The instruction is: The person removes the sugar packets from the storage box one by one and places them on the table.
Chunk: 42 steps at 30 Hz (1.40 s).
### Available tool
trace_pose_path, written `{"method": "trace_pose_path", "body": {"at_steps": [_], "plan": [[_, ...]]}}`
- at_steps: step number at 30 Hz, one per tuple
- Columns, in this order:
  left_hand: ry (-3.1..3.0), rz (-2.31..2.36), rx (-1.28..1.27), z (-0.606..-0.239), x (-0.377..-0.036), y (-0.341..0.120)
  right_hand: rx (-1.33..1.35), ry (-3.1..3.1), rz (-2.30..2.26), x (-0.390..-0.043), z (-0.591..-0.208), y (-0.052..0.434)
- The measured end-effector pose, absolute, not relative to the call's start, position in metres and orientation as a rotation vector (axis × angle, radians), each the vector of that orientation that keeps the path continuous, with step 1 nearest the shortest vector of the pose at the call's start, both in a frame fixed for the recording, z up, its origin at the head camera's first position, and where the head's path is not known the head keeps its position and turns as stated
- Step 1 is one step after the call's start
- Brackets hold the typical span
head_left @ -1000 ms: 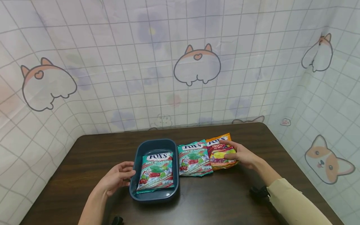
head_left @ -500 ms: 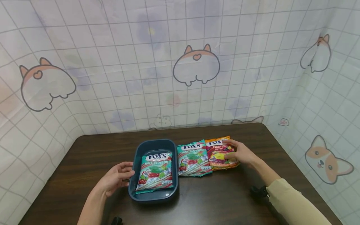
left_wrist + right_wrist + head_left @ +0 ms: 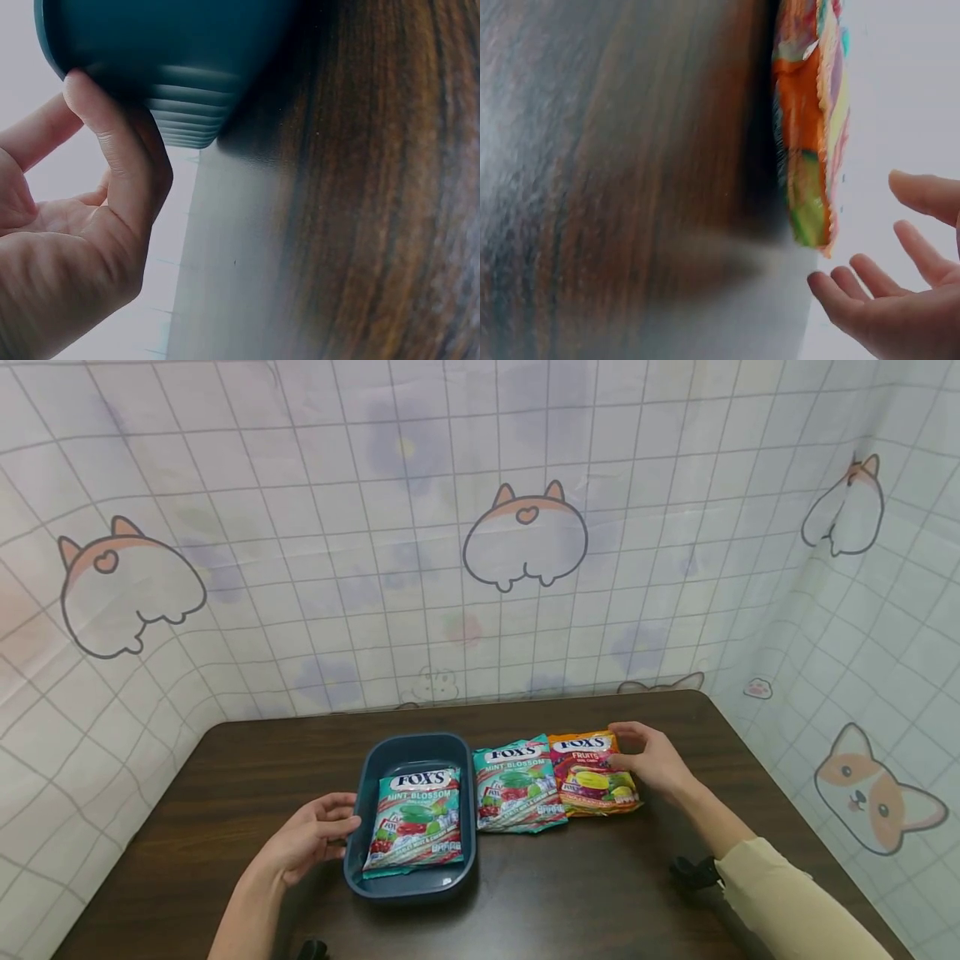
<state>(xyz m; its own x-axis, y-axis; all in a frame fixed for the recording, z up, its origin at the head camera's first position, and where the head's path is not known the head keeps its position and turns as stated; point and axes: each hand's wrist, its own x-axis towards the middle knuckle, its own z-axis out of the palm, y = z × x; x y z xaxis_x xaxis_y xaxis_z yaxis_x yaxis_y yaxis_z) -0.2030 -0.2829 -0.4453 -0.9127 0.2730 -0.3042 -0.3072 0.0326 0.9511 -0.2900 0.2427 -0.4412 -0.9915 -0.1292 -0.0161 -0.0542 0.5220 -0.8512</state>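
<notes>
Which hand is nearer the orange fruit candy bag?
Right. The right hand is at the orange fruit candy bag, by its right edge; the left hand touches the blue tub.

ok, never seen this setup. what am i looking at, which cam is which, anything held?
No machine here: a person works with two bare hands and wears three cameras. The wide picture comes from the head camera, looking down at a dark wooden table. The two close, blurry pictures come from cameras on each wrist.

On the table stands a dark blue tray with a mint candy bag lying in it. Beside the tray lie a second mint bag and an orange fruit candy bag.

The left hand rests its fingertips against the tray's side wall, with no grip on it. The right hand is at the fruit bag's far right edge with fingers spread; the wrist view shows a gap, so nothing is held.
</notes>
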Motion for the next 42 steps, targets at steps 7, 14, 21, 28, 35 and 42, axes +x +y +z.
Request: {"method": "trace_pose_path", "body": {"at_steps": [7, 14, 21, 28, 35, 42], "plan": [[1.915, 1.935, -0.034, -0.445, -0.202, -0.283, -0.228, 2.703, -1.559, -0.284, -0.430, 0.233], [1.913, 1.940, -0.029, -0.446, -0.203, -0.283, -0.296, 2.582, -1.679, -0.276, -0.418, 0.219], [1.910, 1.942, -0.021, -0.446, -0.203, -0.283, -0.323, 2.403, -1.780, -0.268, -0.410, 0.205], [1.917, 1.943, -0.032, -0.445, -0.203, -0.282, -0.306, 2.183, -1.892, -0.262, -0.408, 0.189], [1.878, 1.969, -0.012, -0.443, -0.202, -0.282, -0.279, 2.073, -1.913, -0.253, -0.405, 0.169], [1.867, 1.979, 0.002, -0.443, -0.201, -0.283, -0.296, 1.950, -1.938, -0.244, -0.404, 0.148]]}}
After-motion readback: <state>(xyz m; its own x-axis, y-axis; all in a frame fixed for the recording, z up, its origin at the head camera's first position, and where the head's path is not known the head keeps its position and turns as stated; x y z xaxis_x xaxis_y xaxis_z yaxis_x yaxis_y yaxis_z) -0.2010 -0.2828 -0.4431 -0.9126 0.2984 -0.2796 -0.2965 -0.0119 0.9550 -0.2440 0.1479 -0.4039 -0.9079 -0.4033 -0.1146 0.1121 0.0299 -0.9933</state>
